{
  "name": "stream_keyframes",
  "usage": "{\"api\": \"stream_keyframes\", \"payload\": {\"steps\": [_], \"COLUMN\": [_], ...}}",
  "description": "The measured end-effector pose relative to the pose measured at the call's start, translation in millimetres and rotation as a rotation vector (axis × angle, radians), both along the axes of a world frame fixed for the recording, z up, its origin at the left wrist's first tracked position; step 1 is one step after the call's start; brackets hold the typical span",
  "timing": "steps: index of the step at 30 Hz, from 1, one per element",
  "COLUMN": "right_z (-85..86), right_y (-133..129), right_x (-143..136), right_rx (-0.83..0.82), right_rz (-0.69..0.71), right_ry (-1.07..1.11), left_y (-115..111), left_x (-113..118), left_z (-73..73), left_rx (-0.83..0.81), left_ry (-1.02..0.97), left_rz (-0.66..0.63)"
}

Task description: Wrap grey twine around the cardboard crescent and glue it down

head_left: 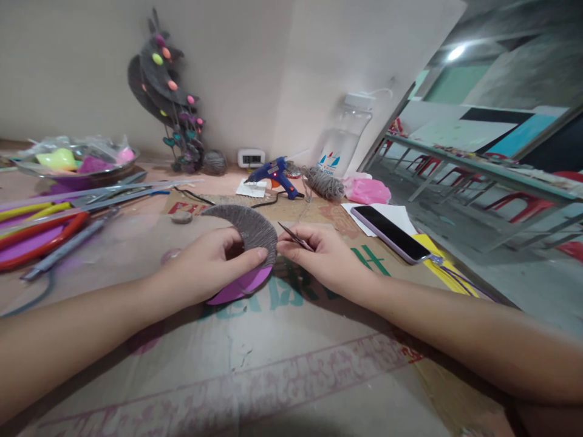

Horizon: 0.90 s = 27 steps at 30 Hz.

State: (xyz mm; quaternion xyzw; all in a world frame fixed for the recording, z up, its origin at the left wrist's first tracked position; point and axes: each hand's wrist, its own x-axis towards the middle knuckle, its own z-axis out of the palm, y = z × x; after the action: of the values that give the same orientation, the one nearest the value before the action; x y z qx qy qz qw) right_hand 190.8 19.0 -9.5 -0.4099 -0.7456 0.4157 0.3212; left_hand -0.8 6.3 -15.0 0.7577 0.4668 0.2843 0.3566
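Observation:
My left hand (204,264) is closed around a crescent-shaped cutout (262,227), thumb on its front. Grey yarn is wound closely over the crescent's upper part, while its lower tip is bare purple. Close beside the crescent's right edge, my right hand (325,258) is closed on a small dark pointed tool (295,235), whose tip points up and left; its exact kind is unclear. A loose strand of grey yarn runs near the right fingers toward a yarn skein (324,184) at the back.
Cardboard under clear plastic (273,370) covers the table. A blue glue gun (277,175), water bottle (344,136) and pink bag (368,189) stand behind. At right lies a phone (390,233); at left, red-handled scissors (45,243) and a bowl (91,176). A decorated crescent hanging (159,85) leans against the wall.

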Motion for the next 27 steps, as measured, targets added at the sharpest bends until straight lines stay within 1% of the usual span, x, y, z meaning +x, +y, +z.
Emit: {"api": "stream_keyframes", "payload": {"steps": [3,6,9,13,17,19,20,24,27], "right_z": [0.0,-0.2,-0.2,1.0,2.6,2.9,2.8,0.9,-1.0], "right_y": [-1.4,-2.8,-3.7,-5.0,-6.2,-5.5,-4.5,4.3,11.0], "right_x": [0.7,1.3,2.0,1.8,2.6,6.2,9.0,23.5,30.5], "right_rx": [-0.044,-0.033,-0.014,-0.02,0.062,0.166,0.246,0.65,0.874], "right_rz": [0.012,0.03,0.054,0.072,0.081,0.094,0.098,0.093,0.132], "right_ry": [0.015,0.009,-0.011,0.014,-0.011,-0.048,-0.069,-0.229,-0.384], "left_y": [-1.0,-1.6,-0.6,2.1,2.9,2.4,2.0,0.9,0.2], "left_x": [0.3,0.9,1.0,1.0,0.7,0.4,0.3,0.0,0.2], "left_z": [1.0,1.3,-0.5,-1.8,-0.3,0.6,1.0,2.3,4.0], "left_rx": [0.008,0.023,-0.002,-0.072,-0.089,-0.083,-0.081,-0.091,-0.087], "left_ry": [0.029,0.023,-0.047,-0.173,-0.212,-0.212,-0.208,-0.179,-0.179], "left_rz": [-0.014,-0.009,-0.02,-0.072,-0.09,-0.08,-0.068,0.0,0.036]}}
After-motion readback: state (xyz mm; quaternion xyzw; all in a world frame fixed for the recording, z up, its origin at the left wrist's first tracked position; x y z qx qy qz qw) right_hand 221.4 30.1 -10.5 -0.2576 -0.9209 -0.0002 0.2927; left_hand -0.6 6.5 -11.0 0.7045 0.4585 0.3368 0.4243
